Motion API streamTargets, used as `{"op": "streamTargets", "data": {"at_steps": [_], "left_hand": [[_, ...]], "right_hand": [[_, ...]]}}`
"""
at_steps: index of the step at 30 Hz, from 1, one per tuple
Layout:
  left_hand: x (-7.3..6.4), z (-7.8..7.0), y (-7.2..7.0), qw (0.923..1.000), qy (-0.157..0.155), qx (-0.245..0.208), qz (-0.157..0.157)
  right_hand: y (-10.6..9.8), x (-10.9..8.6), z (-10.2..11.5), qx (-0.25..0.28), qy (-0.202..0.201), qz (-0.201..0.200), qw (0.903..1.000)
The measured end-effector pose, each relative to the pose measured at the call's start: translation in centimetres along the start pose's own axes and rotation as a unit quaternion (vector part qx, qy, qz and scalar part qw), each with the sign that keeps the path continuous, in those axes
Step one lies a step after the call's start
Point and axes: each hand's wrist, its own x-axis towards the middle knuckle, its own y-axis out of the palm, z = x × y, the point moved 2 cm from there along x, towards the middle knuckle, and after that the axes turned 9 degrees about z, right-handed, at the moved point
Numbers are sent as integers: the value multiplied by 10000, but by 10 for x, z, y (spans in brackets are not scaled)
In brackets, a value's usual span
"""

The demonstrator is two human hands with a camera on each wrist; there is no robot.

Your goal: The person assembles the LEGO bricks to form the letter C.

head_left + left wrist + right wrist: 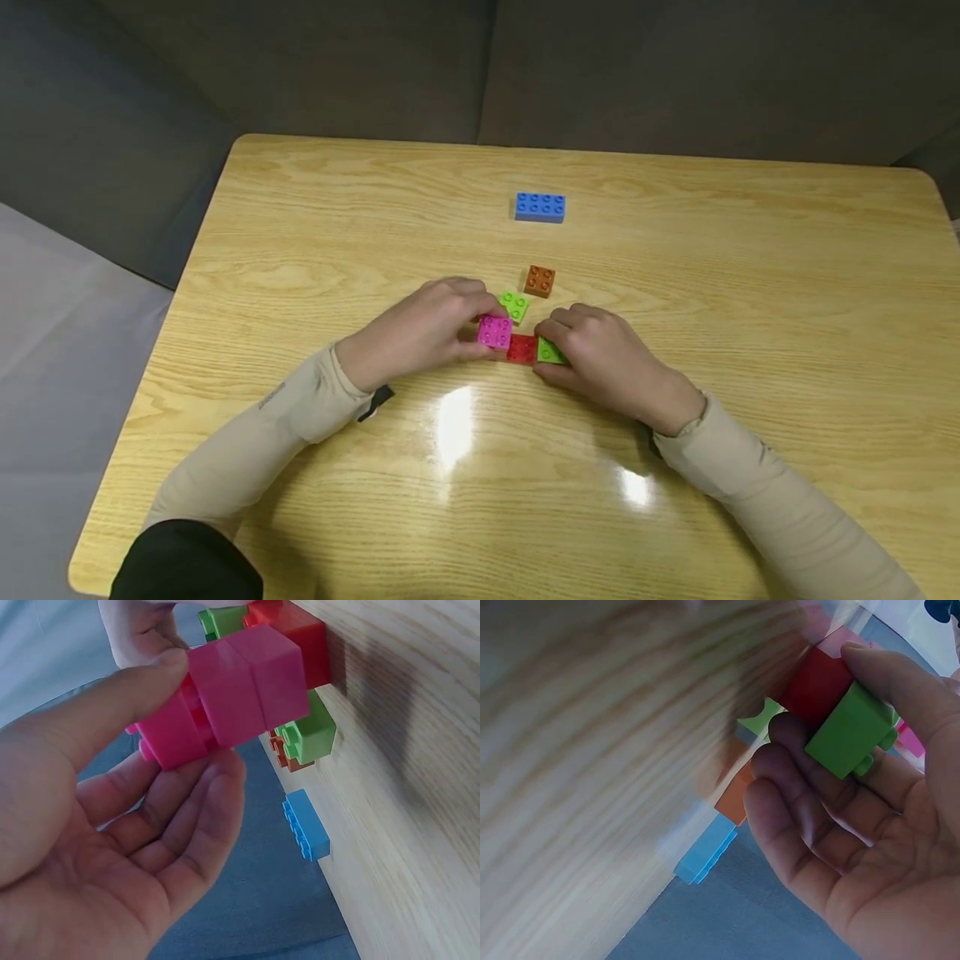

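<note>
My left hand [420,325] pinches a pink brick [496,331] between thumb and fingers. In the left wrist view this pink brick [174,735] lines up with more pink brickwork [236,686] on its table side, a narrow slot showing between them. Directly right of the pink, in the head view, lies a red brick [522,349]. My right hand [611,358] grips a green brick [550,351] at the red one's right end; the right wrist view has thumb and fingers on opposite sides of this green brick [847,731], against the red brick [815,686].
Just beyond the hands sits another green brick [514,307], partly behind the left fingers. An orange-brown brick [540,282] lies close behind it. Farther back on the wooden table [337,217] is a long blue brick [540,207]. Grey panels [637,75] stand along the far edge.
</note>
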Motion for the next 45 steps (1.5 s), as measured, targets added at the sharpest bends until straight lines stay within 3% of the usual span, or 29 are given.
{"op": "streamTargets", "data": {"at_steps": [13, 27, 38, 45], "left_hand": [[2, -4, 2, 10000, -36, 62, 45], [1, 0, 4, 9997, -26, -228, -114], [-4, 0, 5, 9969, -371, -617, -310], [-2, -3, 5, 9972, -417, -552, -300]], "right_hand": [[0, 0, 1, 66, 37, -7, 10000], [-3, 1, 4, 63, 90, 50, 9999], [-1, 1, 2, 32, 97, 56, 9999], [0, 1, 2, 29, 41, -14, 10000]]}}
